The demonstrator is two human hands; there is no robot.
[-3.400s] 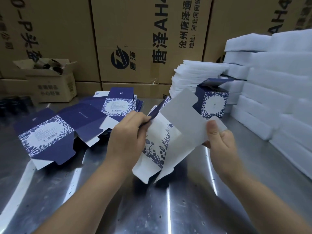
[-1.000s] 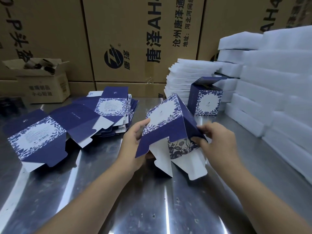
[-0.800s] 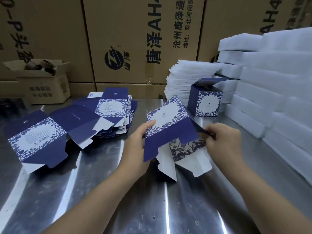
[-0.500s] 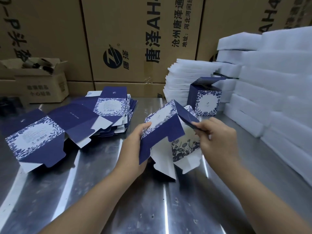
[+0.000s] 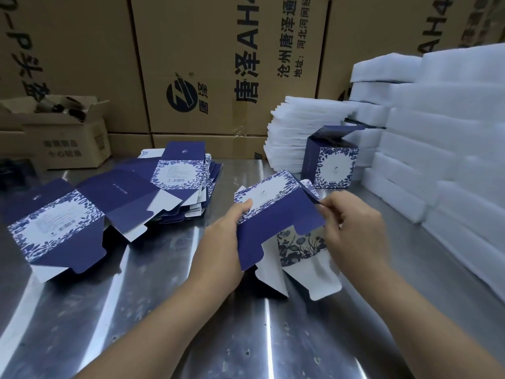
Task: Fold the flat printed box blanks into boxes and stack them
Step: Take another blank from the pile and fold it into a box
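Observation:
Over the middle of the steel table I hold a half-formed blue and white floral box blank (image 5: 276, 214), its white bottom flaps hanging toward me. My left hand (image 5: 221, 239) grips its left edge, thumb on the top panel. My right hand (image 5: 352, 228) pinches a dark blue flap at its right corner. One folded box (image 5: 332, 165) stands upright at the back with its lid open. A pile of flat blanks (image 5: 180, 176) lies at the back left, and two opened blanks (image 5: 62, 231) lie spread in front of it.
White foam slabs (image 5: 448, 149) are stacked along the right side and a stack of thinner white sheets (image 5: 295, 129) stands behind the folded box. Large brown cartons (image 5: 218, 64) wall off the back. A small open carton (image 5: 60, 135) sits at the back left.
The blank went from a flat sheet, white side up, to a tube with printed panels outward. In the last half second my right hand moved right along the corner flap.

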